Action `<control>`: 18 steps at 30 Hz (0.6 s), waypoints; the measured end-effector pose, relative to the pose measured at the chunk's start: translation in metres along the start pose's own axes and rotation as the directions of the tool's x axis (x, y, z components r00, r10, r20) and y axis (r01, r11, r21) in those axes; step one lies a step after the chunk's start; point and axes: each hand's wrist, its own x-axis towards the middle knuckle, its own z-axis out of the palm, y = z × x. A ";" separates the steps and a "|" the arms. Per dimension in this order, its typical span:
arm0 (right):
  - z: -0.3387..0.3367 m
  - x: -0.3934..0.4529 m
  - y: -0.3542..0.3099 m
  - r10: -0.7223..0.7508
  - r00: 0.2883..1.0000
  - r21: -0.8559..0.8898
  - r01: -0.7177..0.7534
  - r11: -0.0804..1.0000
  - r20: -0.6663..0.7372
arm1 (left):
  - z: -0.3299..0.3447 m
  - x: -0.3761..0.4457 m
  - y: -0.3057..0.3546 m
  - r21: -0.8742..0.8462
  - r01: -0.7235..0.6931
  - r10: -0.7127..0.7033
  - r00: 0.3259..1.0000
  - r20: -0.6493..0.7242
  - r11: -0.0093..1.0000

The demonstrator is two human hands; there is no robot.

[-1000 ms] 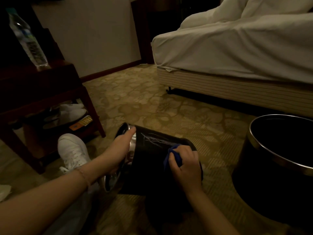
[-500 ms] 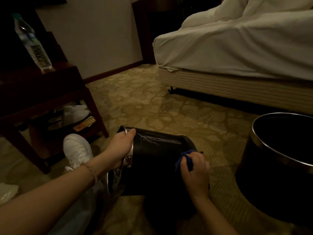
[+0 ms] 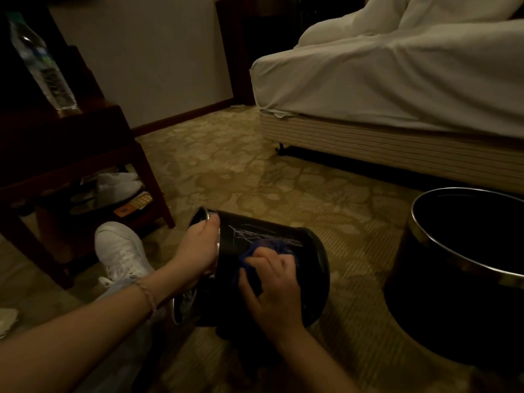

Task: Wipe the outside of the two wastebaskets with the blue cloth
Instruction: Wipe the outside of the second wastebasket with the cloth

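Flanking the tipped wastebasket [image 3: 312, 251] — left hand [image 3: 198, 251] gripping its rim, right hand [image 3: 272, 287] clutching blue cloth [image 3: 269, 246] — upright wastebasket [image 3: 453, 279], shoe [image 3: 122, 253].

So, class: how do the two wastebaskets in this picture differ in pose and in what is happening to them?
The near wastebasket lies on its side; the far wastebasket stands upright. The left hand grips the near one's rim while the right hand presses the blue cloth on it; the far one is untouched. Both are black with metal rims.

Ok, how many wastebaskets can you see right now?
2. One wastebasket lies tipped on the carpet between the hands; the other wastebasket stands upright at right, partly cut off.
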 end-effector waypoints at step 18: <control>-0.006 -0.036 0.009 0.019 0.970 -0.005 -0.021 1.000 -0.241 | 0.011 -0.018 -0.001 0.003 -0.122 0.120 0.986 0.112 0.993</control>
